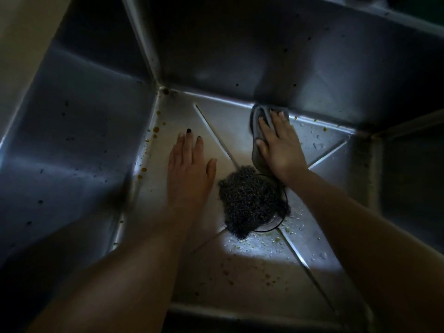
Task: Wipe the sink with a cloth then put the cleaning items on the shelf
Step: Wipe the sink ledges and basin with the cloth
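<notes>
Right hand (280,150) pressing cloth (258,131), steel sink (216,68)

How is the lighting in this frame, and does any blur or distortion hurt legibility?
Head view: dim overall, with one bright patch on the sink floor just below the scouring pad. Head view: the walls and forearms sink into deep shadow. Head view: the left hand and the right hand pressing the cloth are readable but soft. Head view: the wide lens splays the walls outward.

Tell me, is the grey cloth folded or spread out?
Folded: the cloth shows doubled layers at its far edge, under the right hand pressing it on the sink floor.
</notes>
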The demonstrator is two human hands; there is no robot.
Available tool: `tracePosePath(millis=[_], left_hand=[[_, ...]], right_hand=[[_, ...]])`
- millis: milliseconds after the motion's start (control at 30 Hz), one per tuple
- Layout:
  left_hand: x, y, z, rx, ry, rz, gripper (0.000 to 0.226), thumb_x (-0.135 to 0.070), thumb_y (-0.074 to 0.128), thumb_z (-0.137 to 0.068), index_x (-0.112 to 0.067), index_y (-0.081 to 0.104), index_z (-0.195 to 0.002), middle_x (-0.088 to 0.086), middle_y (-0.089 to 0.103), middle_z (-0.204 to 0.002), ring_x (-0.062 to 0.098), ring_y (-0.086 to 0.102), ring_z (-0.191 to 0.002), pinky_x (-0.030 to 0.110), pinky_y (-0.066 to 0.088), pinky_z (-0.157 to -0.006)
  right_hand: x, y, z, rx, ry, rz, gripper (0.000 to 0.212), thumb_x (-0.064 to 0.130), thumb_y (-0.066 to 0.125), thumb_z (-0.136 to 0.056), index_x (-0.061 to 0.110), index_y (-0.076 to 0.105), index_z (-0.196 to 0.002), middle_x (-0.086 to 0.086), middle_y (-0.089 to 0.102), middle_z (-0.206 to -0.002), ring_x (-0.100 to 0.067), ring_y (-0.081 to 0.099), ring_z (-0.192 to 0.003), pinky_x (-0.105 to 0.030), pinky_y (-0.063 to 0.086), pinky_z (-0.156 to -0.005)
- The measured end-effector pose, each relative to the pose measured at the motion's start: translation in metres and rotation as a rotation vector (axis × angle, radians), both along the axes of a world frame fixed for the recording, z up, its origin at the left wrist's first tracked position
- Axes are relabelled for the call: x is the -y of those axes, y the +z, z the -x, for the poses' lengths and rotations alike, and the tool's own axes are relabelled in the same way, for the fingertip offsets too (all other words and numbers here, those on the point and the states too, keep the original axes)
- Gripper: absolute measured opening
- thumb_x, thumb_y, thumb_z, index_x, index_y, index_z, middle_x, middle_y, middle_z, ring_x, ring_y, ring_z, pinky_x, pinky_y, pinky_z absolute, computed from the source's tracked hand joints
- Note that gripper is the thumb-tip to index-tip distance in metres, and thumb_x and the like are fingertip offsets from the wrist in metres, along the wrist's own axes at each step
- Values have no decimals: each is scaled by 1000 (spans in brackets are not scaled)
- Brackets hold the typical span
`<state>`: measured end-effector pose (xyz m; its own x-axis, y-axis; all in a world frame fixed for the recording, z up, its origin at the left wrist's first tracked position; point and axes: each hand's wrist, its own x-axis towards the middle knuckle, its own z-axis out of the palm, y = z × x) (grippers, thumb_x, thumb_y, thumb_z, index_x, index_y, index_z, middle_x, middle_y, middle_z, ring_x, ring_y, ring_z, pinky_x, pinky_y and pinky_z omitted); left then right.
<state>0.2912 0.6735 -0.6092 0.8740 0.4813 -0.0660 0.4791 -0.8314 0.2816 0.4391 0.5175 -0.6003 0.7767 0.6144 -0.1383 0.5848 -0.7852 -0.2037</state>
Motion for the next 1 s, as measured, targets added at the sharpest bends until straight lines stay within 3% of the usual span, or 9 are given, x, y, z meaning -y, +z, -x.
tracePosePath(millis=[200, 367, 600, 667, 800, 1000], left_hand=[[0, 4, 1, -38, 5, 61, 58, -39, 31, -97, -11, 19, -146, 10, 10, -156, 23, 1, -144, 33, -1, -114], [-4, 9, -1, -68, 7, 116, 58, -37, 34, -96, -11, 20, -146, 9, 9, -156, 22, 0, -144, 34, 0, -116], [10, 31, -26, -142, 161, 116, 46, -28, 43, -91, -7, 42, -132, 13, 26, -149, 27, 18, -139, 44, 9, -114], [20, 38, -40, -103, 101, 157, 43, -28, 43, -91, -6, 47, -127, 15, 31, -146, 28, 21, -138, 43, 14, -114], [51, 39, -68, -74, -172, 316, 52, -26, 41, -94, -7, 30, -142, 14, 16, -154, 26, 10, -143, 35, 8, -116], [64, 16, -70, -132, -241, 199, 60, -38, 35, -96, -19, 11, -148, 4, -5, -157, 20, -10, -144, 36, -8, -114]], right_hand=[[5, 1, -1, -55, -2, -43, 68, 49, 26, -86, 13, 34, -143, -15, 24, -152, -33, 16, -142, -44, 15, -115], [33, 8, 23, -90, -65, -73, 60, 38, 39, -88, 10, 38, -141, -17, 28, -150, -35, 19, -141, -46, 17, -115], [50, 16, 45, -157, -118, -71, 56, 29, 54, -89, 10, 41, -139, -20, 30, -149, -40, 22, -139, -49, 19, -114], [52, 16, 50, -159, -125, -78, 56, 25, 57, -89, 9, 40, -140, -20, 29, -149, -40, 21, -139, -46, 17, -114], [58, 14, 63, -163, -152, -84, 58, 25, 56, -91, 10, 35, -142, -19, 21, -152, -38, 14, -142, -41, 11, -115], [57, 5, 70, -106, -227, -119, 55, 35, 39, -93, 16, 32, -144, -13, 23, -153, -31, 14, -143, -42, 14, -115]])
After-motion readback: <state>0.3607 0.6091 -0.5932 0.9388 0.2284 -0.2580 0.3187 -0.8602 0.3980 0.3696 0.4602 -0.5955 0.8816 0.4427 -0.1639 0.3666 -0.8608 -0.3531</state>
